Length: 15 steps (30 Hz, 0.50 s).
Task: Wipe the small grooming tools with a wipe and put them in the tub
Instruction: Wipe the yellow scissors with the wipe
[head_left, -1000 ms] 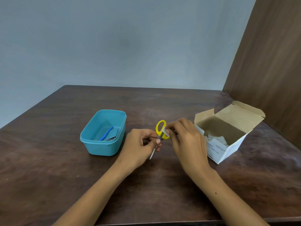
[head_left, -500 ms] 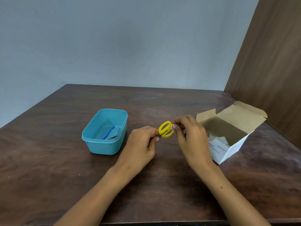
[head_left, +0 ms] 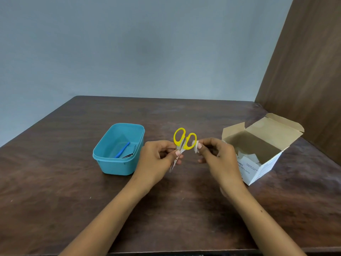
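Small scissors (head_left: 184, 140) with yellow handles stand upright above the table's middle, handles up and blades pointing down. My left hand (head_left: 158, 156) pinches them at the blades, just below the handles. My right hand (head_left: 215, 154) pinches a small white wipe (head_left: 196, 146) against the right handle loop. A teal tub (head_left: 103, 159) sits on the table to the left of my hands. Inside it lie a blue-handled tool (head_left: 122, 150) and a dark metal tool (head_left: 129, 155).
An open cardboard box (head_left: 265, 163) of white wipe sachets stands at the right, close to my right hand. A brown wooden panel (head_left: 304, 74) rises behind it. The dark wooden table (head_left: 55, 191) reaches back to a grey wall.
The scissors have turned so both yellow loops face me and stand higher. My right hand with the wipe has moved from the handles' top to their right side.
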Tool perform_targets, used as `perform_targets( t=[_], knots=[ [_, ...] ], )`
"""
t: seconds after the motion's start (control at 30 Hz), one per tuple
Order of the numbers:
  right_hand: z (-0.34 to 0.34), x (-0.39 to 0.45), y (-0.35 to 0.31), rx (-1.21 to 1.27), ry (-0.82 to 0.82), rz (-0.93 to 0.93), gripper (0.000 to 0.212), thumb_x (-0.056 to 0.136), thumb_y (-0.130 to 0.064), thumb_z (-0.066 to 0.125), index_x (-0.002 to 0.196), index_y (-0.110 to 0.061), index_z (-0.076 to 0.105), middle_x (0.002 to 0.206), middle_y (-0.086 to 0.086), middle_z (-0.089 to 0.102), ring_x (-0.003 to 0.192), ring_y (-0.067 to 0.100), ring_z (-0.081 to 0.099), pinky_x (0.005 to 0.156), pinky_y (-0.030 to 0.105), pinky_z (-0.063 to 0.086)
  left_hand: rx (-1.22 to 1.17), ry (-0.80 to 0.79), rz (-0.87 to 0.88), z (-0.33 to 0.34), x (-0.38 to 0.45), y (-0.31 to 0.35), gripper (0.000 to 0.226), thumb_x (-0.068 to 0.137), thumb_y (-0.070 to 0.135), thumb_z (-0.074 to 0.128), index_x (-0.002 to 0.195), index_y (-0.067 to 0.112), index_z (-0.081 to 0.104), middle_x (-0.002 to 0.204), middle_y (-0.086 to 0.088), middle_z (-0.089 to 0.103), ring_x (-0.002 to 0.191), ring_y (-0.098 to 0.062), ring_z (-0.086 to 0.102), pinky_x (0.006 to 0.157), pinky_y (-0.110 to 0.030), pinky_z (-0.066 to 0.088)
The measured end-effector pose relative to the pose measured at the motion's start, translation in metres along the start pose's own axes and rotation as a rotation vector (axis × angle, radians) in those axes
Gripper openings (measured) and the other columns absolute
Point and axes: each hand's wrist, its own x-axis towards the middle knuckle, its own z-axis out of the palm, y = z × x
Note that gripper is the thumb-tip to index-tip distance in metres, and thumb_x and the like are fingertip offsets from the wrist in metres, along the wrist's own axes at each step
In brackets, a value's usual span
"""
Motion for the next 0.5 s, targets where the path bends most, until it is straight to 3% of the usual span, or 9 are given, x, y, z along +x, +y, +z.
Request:
perform_targets(
  t=[0.13, 0.37, 0.5],
  knots=[
    [0.001, 0.001, -0.008, 0.100, 0.089, -0.056, 0.015, 0.085, -0.003, 0.064, 0.080, -0.017, 0.068, 0.078, 0.001, 0.072, 0.063, 0.008, 0.068, 0.068, 0.033, 0.058, -0.270, -0.065, -0.194, 0.001, -0.003, 0.006, 0.008, 0.084, -0.005, 0.062, 0.090, -0.003, 0.067, 0.069, -0.007, 0.072, 0.059, -0.013, 0.070, 0.056, -0.020, 0.055],
    [0.004, -0.011, -0.006, -0.054, 0.046, -0.165, 0.016, 0.079, -0.005, 0.072, 0.080, -0.021, 0.071, 0.079, -0.006, 0.073, 0.077, 0.010, 0.069, 0.073, 0.030, 0.057, -0.369, -0.131, -0.290, -0.003, -0.003, 0.006, 0.011, 0.087, 0.001, 0.061, 0.085, 0.004, 0.071, 0.075, -0.007, 0.074, 0.068, -0.013, 0.071, 0.059, -0.022, 0.056],
    [0.003, -0.008, -0.007, -0.080, 0.086, -0.186, 0.017, 0.079, -0.007, 0.072, 0.076, -0.024, 0.070, 0.073, -0.010, 0.071, 0.074, 0.008, 0.068, 0.072, 0.031, 0.057, -0.406, -0.149, -0.313, -0.003, -0.003, 0.007, 0.011, 0.087, 0.001, 0.060, 0.092, -0.001, 0.070, 0.079, -0.010, 0.073, 0.068, -0.013, 0.071, 0.059, -0.021, 0.055]
  ],
)
